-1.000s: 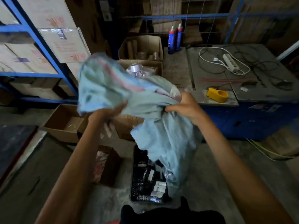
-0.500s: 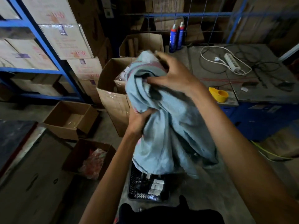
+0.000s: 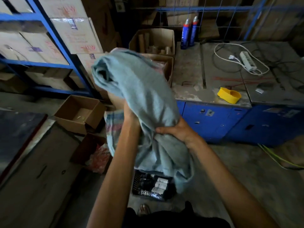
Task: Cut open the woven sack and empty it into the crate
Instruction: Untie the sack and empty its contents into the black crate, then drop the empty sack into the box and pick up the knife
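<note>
Head view: we clutch the limp woven sack [image 3: 141, 96] in both hands, left hand [image 3: 130, 115] and right hand [image 3: 177, 130]. Below them, the black crate [image 3: 136, 183] holds its contents; emptying looks nearly finished.

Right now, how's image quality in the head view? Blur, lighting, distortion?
Head view: dim overall, brightest on the bench top; the floor and black crate sit in shadow. Motion blur softens the sack and both hands, left hand and right hand. Wide-angle bending curves the blue shelf frame. No strong glare.
</note>
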A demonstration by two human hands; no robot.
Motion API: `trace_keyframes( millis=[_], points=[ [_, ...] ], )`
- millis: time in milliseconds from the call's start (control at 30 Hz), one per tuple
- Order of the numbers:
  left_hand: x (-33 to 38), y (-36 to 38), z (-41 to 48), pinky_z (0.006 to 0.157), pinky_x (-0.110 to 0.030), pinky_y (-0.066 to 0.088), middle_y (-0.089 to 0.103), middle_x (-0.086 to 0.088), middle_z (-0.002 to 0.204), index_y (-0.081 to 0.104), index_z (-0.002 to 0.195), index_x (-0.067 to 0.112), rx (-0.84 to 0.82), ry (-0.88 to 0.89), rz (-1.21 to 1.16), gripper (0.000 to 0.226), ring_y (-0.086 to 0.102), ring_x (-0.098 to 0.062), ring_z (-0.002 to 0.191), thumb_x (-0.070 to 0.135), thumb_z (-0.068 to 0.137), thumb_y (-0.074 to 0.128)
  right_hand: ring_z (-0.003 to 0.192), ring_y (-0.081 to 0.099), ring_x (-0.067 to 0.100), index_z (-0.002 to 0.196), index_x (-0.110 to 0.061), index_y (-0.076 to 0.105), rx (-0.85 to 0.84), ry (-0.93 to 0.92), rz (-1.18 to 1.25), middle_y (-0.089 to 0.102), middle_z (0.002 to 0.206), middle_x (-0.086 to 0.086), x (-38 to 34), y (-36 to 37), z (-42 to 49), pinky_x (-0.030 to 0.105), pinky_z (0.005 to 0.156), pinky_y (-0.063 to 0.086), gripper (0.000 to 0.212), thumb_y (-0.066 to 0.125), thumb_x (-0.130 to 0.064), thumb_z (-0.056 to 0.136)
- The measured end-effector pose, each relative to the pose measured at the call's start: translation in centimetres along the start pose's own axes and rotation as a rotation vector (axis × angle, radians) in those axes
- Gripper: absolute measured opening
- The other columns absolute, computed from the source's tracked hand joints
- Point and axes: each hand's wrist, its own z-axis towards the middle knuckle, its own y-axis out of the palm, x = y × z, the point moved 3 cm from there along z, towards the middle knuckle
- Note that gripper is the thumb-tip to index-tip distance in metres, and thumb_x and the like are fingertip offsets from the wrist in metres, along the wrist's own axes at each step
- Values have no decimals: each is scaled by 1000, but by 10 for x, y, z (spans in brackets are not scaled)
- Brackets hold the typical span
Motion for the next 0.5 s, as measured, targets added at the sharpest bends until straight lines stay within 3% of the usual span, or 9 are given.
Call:
trace_keyframes(
  millis=[67,100,167,200,267,333,400,467,500],
  points=[
    [23,-14,8,80,-35,54,57,-6,111,27,150,-4,97,186,-4,80,58,-24,104,37,90,60,115,55,6,144,-30,41,-3,41,-136,56,120,-24,-3,-23,1,27,100,47,115,98,-35,44],
    [33,-28,10,96,-42,49,52,-12,131,23,151,-3,251,355,244,102,54,-29,122,43,75,72,116,53,8,145,-32,37,-18,37,-266,53,118,-26,-7,-35,2,24,95,45,114,97,-31,48],
    [40,-57,7,121,-49,15,18,-24,161,12,156,8,507,767,968,123,18,-39,149,59,63,74,123,52,16,147,-31,31,-87,-1,-571,52,128,-14,-21,-50,2,30,98,45,116,96,-25,51],
    [35,-62,2,123,-52,2,10,-26,163,12,157,9,455,1011,1237,124,8,-43,151,65,62,70,126,52,19,148,-29,29,-134,-28,-711,53,135,-7,-31,-52,2,36,103,45,119,95,-26,50],
    [14,-61,4,121,-63,5,18,-25,162,21,155,4,15,1271,1564,127,12,-45,151,66,58,73,128,52,17,151,-24,26,-228,-134,-851,51,143,-1,-55,-49,2,37,109,43,126,93,-34,45],
    [-11,-61,5,118,-46,34,45,-8,151,31,151,4,-359,991,1359,128,42,-22,142,65,50,81,124,49,3,150,-18,31,-289,-342,-651,48,140,-6,-86,-34,3,26,107,42,119,89,-39,48],
    [-33,-64,-4,92,-7,48,59,16,120,45,138,13,-278,631,943,109,58,17,107,56,46,84,114,56,3,144,-13,39,-309,-479,-219,54,130,-1,-105,-13,8,22,95,50,94,86,-25,64],
    [-48,-69,-2,73,-1,48,63,17,101,57,123,9,-80,556,645,75,61,20,85,47,60,76,112,61,14,141,-10,40,-244,-446,-10,58,127,10,-109,16,18,30,94,52,76,80,-16,76],
    [-49,-75,-3,66,-4,49,67,14,94,61,115,4,-4,548,543,63,63,16,79,44,68,76,116,58,17,141,-12,40,-222,-405,-50,56,133,12,-109,32,25,33,100,50,75,78,-25,78]
  ],
)
